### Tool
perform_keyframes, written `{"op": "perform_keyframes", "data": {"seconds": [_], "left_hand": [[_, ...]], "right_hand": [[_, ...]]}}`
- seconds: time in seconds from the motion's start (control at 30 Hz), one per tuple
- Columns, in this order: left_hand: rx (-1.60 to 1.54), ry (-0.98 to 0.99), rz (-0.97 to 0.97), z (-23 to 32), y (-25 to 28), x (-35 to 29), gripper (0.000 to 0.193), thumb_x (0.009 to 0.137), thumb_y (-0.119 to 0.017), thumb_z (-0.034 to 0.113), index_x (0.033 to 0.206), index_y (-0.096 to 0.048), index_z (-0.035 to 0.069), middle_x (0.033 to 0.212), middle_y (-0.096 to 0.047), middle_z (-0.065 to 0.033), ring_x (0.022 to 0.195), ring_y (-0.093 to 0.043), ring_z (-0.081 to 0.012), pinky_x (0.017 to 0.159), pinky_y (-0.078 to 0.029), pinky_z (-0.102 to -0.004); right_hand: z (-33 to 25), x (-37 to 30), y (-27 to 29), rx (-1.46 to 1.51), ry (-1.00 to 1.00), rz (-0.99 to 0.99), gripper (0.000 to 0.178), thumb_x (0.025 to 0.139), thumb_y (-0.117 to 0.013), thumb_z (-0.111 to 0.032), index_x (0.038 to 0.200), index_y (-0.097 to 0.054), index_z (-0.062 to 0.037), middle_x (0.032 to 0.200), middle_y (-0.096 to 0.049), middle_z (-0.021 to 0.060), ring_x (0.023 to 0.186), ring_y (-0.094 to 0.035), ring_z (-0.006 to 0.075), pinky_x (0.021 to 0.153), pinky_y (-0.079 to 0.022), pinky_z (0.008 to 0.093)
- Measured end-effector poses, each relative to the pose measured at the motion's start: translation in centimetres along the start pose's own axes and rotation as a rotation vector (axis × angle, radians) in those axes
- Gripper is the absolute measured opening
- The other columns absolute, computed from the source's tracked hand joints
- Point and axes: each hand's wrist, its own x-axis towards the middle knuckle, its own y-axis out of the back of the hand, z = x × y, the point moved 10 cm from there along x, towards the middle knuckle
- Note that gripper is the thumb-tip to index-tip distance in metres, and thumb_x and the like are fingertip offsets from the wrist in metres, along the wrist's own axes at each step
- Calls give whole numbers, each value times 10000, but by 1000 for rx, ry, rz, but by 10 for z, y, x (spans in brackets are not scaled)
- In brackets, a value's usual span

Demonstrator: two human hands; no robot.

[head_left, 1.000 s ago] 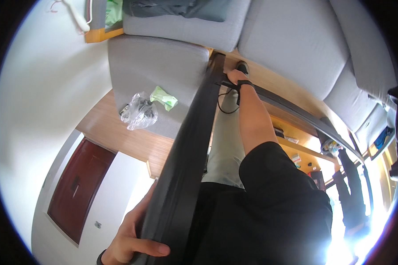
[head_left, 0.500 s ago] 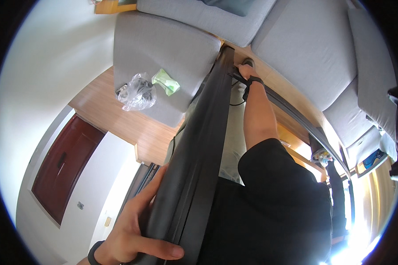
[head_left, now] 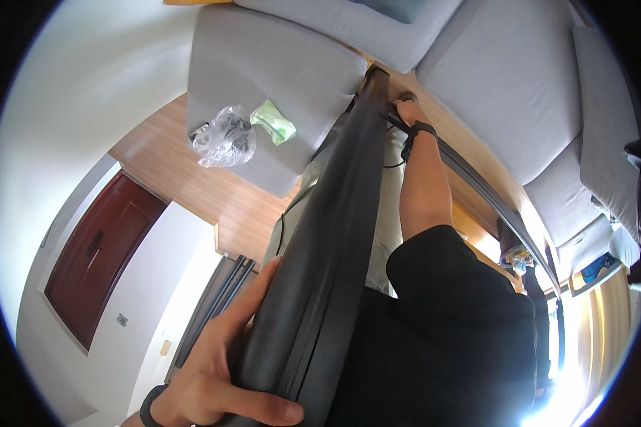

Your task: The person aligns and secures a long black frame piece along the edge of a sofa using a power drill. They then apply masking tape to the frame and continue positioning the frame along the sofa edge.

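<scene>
Partly cropped: blk beam [head_left: 327, 235] | L hand [head_left: 210, 366] clasping | R hand [head_left: 409, 112] grip unclear

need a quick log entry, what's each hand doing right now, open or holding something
Left hand: closed on the thick black beam, thumb across it.
Right hand: near the beam's far end; its grip cannot be told.

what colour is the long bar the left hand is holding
The long bar is black; it shows best in the head view.
</scene>
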Motion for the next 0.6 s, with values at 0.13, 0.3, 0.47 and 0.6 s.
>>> {"op": "perform_keyframes", "data": {"seconds": [0.13, 0.3, 0.47, 0.6], "left_hand": [[6, 16, -35, -2, -2, 0, 1222, 452, -815, 183, 1538, -304, -49, 1438, -487, -152, 1341, -451, -269, 1143, -256, -283], [-12, -20, -30, -2, -1, -4, 1221, 455, -813, 190, 1540, -305, -42, 1456, -465, -155, 1344, -447, -269, 1142, -256, -285], [4, 25, -30, -10, 4, -1, 1243, 456, -802, 178, 1555, -265, -41, 1483, -434, -147, 1364, -421, -264, 1143, -247, -279], [82, -41, -16, -7, 9, 5, 1131, 501, -834, 253, 1501, -382, -21, 1411, -517, -182, 1304, -483, -305, 1131, -298, -341]], "right_hand": [[1, 8, 10, -128, 30, 22, 509, 997, -434, -373, 1302, -611, -5, 1379, -561, 244, 1289, -514, 403, 1093, -383, 440], [-4, -10, 16, -39, -11, 19, 525, 994, -430, -390, 1280, -622, 6, 1368, -562, 258, 1281, -516, 406, 1081, -390, 437], [-17, -14, -7, -194, 144, -73, 545, 995, -419, -398, 1277, -614, 26, 1385, -535, 284, 1293, -504, 418, 1083, -385, 443], [12, 2, -14, -42, -48, 0, 533, 1011, -381, -379, 1273, -619, 19, 1371, -543, 287, 1285, -511, 419, 1083, -391, 444]]}}
